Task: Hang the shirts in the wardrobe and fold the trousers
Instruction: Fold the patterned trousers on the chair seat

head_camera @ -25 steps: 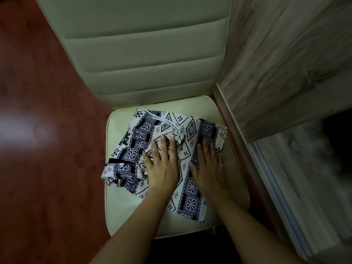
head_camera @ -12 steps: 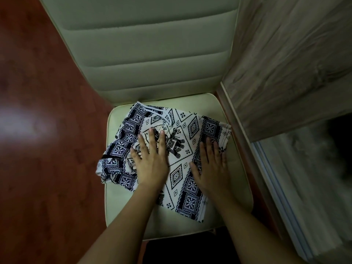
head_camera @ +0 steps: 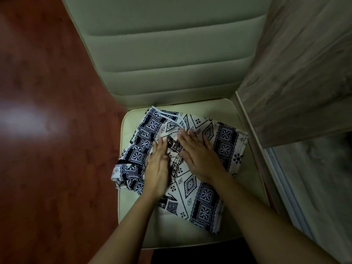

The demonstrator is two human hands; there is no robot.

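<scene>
Black-and-white patterned trousers lie folded on the cream seat of a chair, a white drawstring showing at their far edge. My left hand rests on the left part of the cloth with straight fingers, tilted partly on its edge. Close beside it, my right hand presses flat on the middle of the cloth, fingers pointing up and to the left. A bunched part of the trousers hangs over the seat's left edge.
The chair's padded backrest rises behind the seat. A wood-grain wardrobe panel stands close on the right, with a sliding track below it. Red-brown floor lies to the left.
My right hand slid left from the right part of the trousers to the middle, next to my left hand. My left hand turned partly onto its edge. The camera view shifted slightly.
</scene>
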